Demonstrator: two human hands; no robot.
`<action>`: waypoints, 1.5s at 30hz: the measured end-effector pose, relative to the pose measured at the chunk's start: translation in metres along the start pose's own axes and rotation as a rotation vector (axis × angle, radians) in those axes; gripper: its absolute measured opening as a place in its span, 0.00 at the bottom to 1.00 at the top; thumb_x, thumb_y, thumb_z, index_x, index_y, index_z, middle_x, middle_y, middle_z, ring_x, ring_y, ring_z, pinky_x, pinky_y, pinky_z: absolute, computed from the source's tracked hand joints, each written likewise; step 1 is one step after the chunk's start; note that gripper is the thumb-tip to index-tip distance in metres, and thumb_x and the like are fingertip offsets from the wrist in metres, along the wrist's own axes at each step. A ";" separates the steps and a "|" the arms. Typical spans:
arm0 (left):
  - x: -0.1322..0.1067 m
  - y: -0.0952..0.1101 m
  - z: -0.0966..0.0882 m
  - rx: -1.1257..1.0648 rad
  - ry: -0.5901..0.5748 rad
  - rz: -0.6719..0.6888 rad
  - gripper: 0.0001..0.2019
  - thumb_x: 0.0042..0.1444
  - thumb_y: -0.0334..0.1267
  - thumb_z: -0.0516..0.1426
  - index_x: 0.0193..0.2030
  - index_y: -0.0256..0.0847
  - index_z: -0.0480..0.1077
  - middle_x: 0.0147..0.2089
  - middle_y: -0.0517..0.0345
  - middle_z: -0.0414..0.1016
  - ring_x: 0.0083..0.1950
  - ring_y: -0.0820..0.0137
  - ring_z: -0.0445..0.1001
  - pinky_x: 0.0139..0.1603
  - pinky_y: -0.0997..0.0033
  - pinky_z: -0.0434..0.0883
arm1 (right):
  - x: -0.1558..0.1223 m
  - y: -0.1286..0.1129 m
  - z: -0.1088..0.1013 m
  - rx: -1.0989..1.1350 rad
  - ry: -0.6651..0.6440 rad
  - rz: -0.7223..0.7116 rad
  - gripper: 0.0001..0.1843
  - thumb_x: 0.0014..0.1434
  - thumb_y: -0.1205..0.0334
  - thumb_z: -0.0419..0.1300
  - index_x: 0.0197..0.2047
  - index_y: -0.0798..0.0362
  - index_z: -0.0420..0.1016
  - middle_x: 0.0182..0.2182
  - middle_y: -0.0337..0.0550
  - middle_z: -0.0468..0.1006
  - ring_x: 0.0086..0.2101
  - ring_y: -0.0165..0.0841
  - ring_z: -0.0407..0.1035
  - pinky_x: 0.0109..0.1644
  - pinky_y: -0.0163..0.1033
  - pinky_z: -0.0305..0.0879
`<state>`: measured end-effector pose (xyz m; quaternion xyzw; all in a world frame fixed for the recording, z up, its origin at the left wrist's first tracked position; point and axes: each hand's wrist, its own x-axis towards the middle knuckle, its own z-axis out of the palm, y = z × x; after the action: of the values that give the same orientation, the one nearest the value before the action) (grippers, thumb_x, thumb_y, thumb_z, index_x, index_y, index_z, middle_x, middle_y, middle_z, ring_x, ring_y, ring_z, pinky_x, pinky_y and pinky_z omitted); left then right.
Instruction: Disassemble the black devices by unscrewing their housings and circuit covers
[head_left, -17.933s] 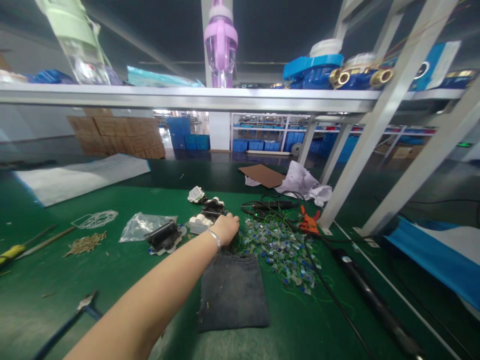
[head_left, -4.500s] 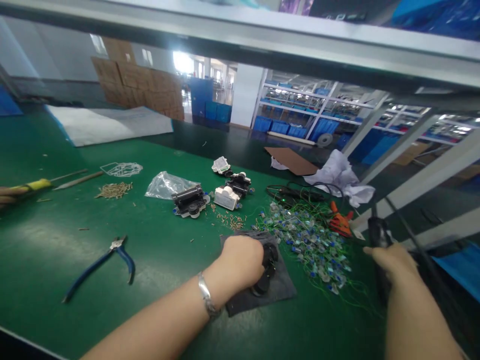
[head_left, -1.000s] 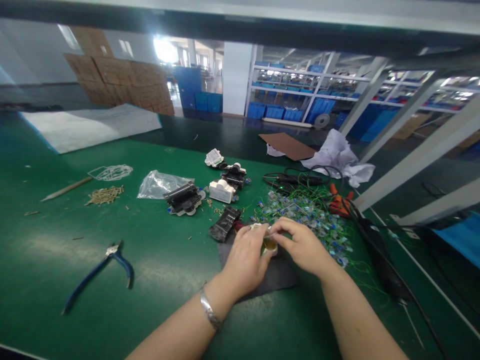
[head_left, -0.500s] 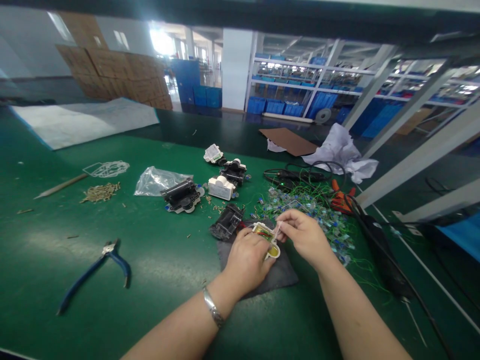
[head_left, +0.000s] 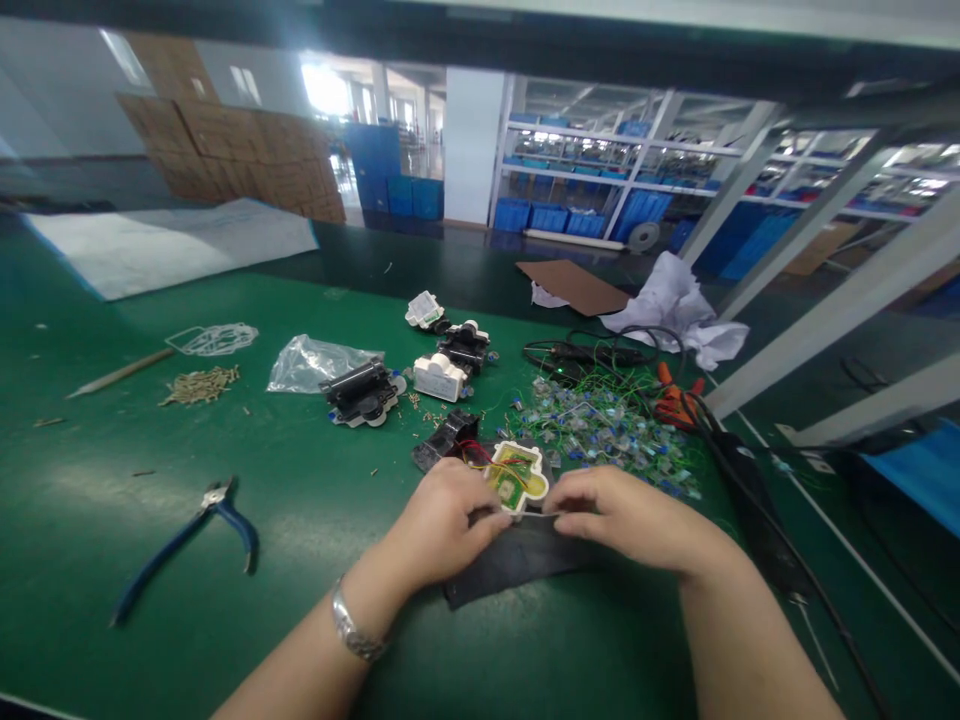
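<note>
A white plastic housing [head_left: 537, 462] lies open side up on a dark cloth [head_left: 495, 570]. Inside it sit a green circuit board [head_left: 511, 488] and yellowish material. Red and yellow wires link it to a black casing [head_left: 448, 440] at its left. My left hand [head_left: 450, 515] is at the housing's near left edge, thumb and forefinger closed on a thin white cord [head_left: 534, 515]. At the near right, my right hand [head_left: 626, 515] pinches the cord's other end. The cord stretches between both hands along the housing's near side; its ends are hidden by my fingers.
Blue-handled pliers [head_left: 214, 500] lie at left, below a pile of small screws [head_left: 201, 385] and white cord loops [head_left: 217, 338]. Several black-and-white housings [head_left: 439, 377] stand behind the cloth. Small clear parts with green wires [head_left: 615, 430] spread at right, beside a cabled black tool [head_left: 757, 520].
My left hand has come off the housing and moved left and nearer. My right hand has come down from the housing's far right edge. The housing has turned, and the black casing has tipped.
</note>
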<state>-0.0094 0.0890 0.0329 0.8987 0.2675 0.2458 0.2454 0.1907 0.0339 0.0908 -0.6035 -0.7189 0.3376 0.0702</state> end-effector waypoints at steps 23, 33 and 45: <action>0.005 0.034 0.038 0.364 -0.025 -0.627 0.23 0.42 0.46 0.62 0.44 0.38 0.62 0.40 0.49 0.68 0.41 0.60 0.71 0.37 0.67 0.68 | 0.028 0.013 0.026 -0.281 0.114 0.261 0.05 0.49 0.64 0.59 0.30 0.56 0.73 0.24 0.39 0.72 0.26 0.27 0.65 0.27 0.29 0.55; 0.007 0.010 0.044 -0.325 0.337 -0.765 0.19 0.40 0.41 0.60 0.41 0.38 0.67 0.39 0.51 0.68 0.40 0.65 0.69 0.44 0.66 0.66 | 0.028 -0.002 0.024 -0.178 0.226 0.176 0.10 0.48 0.68 0.57 0.36 0.55 0.73 0.23 0.38 0.72 0.23 0.26 0.63 0.26 0.30 0.51; 0.010 -0.004 -0.002 -0.832 0.354 -0.785 0.17 0.44 0.51 0.54 0.30 0.36 0.65 0.19 0.64 0.63 0.17 0.77 0.62 0.15 0.80 0.55 | 0.017 -0.007 0.031 -0.487 0.402 0.196 0.16 0.52 0.79 0.44 0.37 0.60 0.69 0.38 0.51 0.67 0.36 0.35 0.66 0.36 0.34 0.57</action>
<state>-0.0047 0.0981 0.0354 0.5066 0.4976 0.3668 0.6009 0.1653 0.0372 0.0659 -0.7233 -0.6890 0.0350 0.0313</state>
